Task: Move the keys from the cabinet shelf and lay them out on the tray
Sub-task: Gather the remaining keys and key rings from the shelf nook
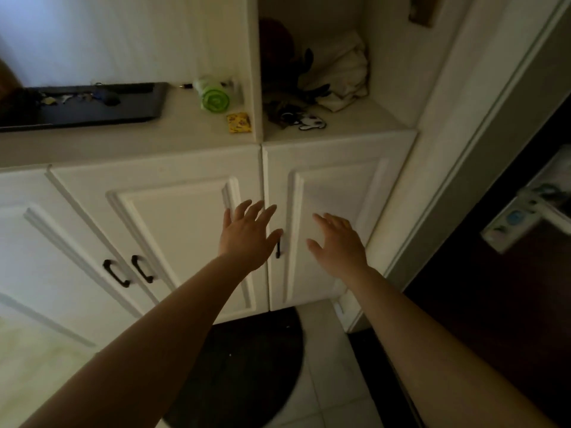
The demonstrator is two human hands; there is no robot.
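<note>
Both hands reach forward, empty, with fingers spread open and holding nothing. The left hand (pixel 247 234) hovers in front of the white lower cabinet doors (pixel 173 230), its thumb just beside a small dark door handle (pixel 278 249). The right hand (pixel 338 240) floats at its 3 o'clock, near but apart, in front of the right-hand door panel.

At 12 o'clock from the hands, an open cabinet shelf (pixel 349 122) holds a keyring with a black-and-white cartoon charm (pixel 309 122) near its front edge. Behind it lie dark, blurred items and a crumpled white cloth (pixel 343 75).

At 10 o'clock from the hands, well apart, a dark tray (pixel 133 105) sits on the white counter (pixel 173 131). Keys (pixel 77 97) with small tags lie at its far left; the details are too dim to tell. Between the tray and the shelf, a green-lidded bottle (pixel 213 95) lies on its side, with a small yellow packet (pixel 239 122) at its 5 o'clock.

Below the arms, a dark mat (pixel 241 366) lies on the tiled floor (pixel 333 359).
</note>
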